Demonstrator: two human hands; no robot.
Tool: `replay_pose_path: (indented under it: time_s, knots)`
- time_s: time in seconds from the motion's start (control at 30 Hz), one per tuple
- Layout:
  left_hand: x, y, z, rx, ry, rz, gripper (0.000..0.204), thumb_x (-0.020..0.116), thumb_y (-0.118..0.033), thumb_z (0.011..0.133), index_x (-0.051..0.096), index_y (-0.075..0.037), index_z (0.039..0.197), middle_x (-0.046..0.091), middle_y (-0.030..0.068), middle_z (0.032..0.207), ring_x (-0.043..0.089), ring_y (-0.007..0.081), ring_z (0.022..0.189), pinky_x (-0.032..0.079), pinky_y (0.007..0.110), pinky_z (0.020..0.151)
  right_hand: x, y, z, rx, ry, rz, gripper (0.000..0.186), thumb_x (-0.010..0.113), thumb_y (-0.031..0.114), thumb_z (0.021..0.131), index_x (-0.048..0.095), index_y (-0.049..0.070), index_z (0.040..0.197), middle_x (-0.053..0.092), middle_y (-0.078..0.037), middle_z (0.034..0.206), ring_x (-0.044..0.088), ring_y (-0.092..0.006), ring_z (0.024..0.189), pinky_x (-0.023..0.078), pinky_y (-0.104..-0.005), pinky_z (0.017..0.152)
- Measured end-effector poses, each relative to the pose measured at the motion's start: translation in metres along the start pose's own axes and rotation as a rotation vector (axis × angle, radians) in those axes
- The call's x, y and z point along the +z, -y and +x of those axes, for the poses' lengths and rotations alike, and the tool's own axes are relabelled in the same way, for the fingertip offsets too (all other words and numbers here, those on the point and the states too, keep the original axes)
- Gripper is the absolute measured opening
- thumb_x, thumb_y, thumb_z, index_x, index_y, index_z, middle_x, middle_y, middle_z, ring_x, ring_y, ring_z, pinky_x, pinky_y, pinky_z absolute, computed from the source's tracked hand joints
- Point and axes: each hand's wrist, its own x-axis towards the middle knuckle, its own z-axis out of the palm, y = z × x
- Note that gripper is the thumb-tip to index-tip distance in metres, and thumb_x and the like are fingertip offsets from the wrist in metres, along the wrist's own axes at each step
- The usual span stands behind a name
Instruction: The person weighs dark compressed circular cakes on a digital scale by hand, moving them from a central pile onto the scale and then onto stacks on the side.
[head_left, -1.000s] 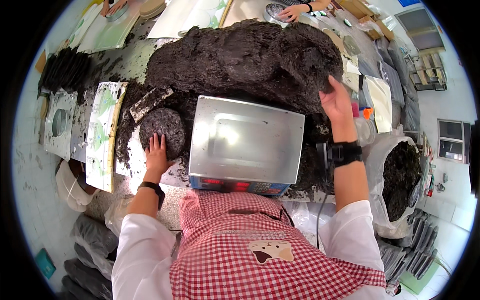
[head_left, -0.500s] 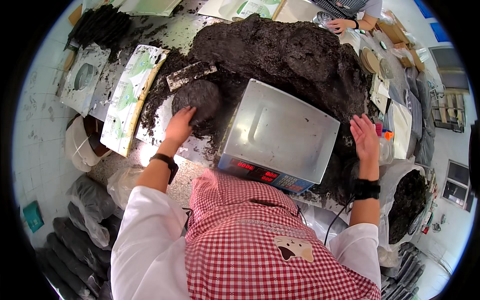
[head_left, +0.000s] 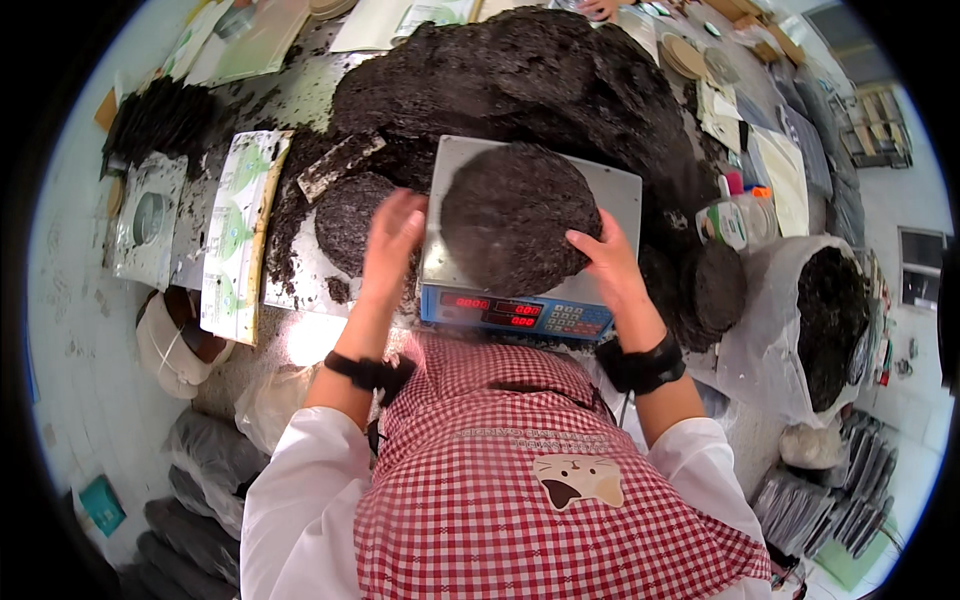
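Note:
A thick round cake of dark, crumbly, fibrous material (head_left: 520,220) is over the metal plate of a weighing scale (head_left: 590,290); whether it rests fully on the plate I cannot tell. My right hand (head_left: 612,265) grips the cake's right edge, thumb on top. At the left side of the scale, my left hand (head_left: 393,240) is raised and apart from the cake, somewhat blurred, its fingers extended and holding nothing. Just beyond it, on the table, lies a second dark round cake (head_left: 345,225). The scale's red display is lit.
A big mound of the dark material (head_left: 500,75) fills the table behind the scale. More round cakes (head_left: 715,285) stand at the right, beside a lined sack (head_left: 750,330). A white-and-green panel (head_left: 235,230) lies at left. Another person's hand (head_left: 600,8) shows at the far edge.
The scale's plate was bare; now a dark cake is over it, with my right hand on its edge. My left hand has left the cake at the left. The view has shifted.

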Motion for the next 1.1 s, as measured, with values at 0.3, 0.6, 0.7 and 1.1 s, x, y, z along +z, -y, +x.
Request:
replay_pose_path:
  time_s: [0.3, 0.6, 0.7, 1.1]
  knots:
    - [-0.113, 0.108, 0.036, -0.108, 0.121, 1.874, 0.106, 0.082, -0.033, 0.064, 0.018, -0.017, 0.147, 0.022, 0.0114, 0.152, 0.025, 0.0283, 0.138, 0.036, 0.047, 0.102, -0.076, 0.044, -0.058, -0.463, -0.365, -0.672, 0.066, 0.073, 0.010, 0.074, 0.044, 0.004, 0.132, 0.049, -0.013, 0.129, 0.053, -0.0223, 0.112, 0.046, -0.0335, 0.089]
    - [-0.142, 0.084, 0.042, 0.090, 0.181, 1.653, 0.059, 0.063, -0.017, 0.081, 0.042, -0.012, 0.136, 0.041, 0.0141, 0.141, 0.042, 0.0318, 0.126, 0.041, 0.039, 0.101, -0.001, -0.019, -0.028, -0.669, -0.015, -1.348, 0.078, 0.076, 0.024, 0.070, 0.039, 0.009, 0.137, 0.032, -0.015, 0.145, 0.030, -0.0308, 0.134, 0.027, -0.0440, 0.109]
    - [-0.137, 0.044, 0.033, 0.205, -0.107, 1.472, 0.042, 0.054, -0.014, 0.087, 0.050, -0.009, 0.128, 0.054, 0.0157, 0.127, 0.052, 0.0327, 0.115, 0.044, 0.039, 0.096, -0.008, -0.041, -0.048, -0.768, 0.083, -1.397, 0.056, 0.065, 0.010, 0.073, 0.050, 0.008, 0.127, 0.046, -0.013, 0.135, 0.041, -0.0277, 0.128, 0.033, -0.0430, 0.106]
    - [0.010, -0.020, -0.030, -0.199, -0.101, -0.382, 0.018, 0.059, -0.010, 0.089, 0.054, -0.003, 0.105, 0.061, 0.0082, 0.103, 0.058, 0.0201, 0.095, 0.049, 0.037, 0.086, -0.259, -0.038, -0.106, -0.348, -0.778, 0.305, 0.029, 0.063, 0.013, 0.086, 0.052, 0.003, 0.111, 0.059, -0.006, 0.097, 0.056, -0.0170, 0.080, 0.049, -0.0293, 0.070]
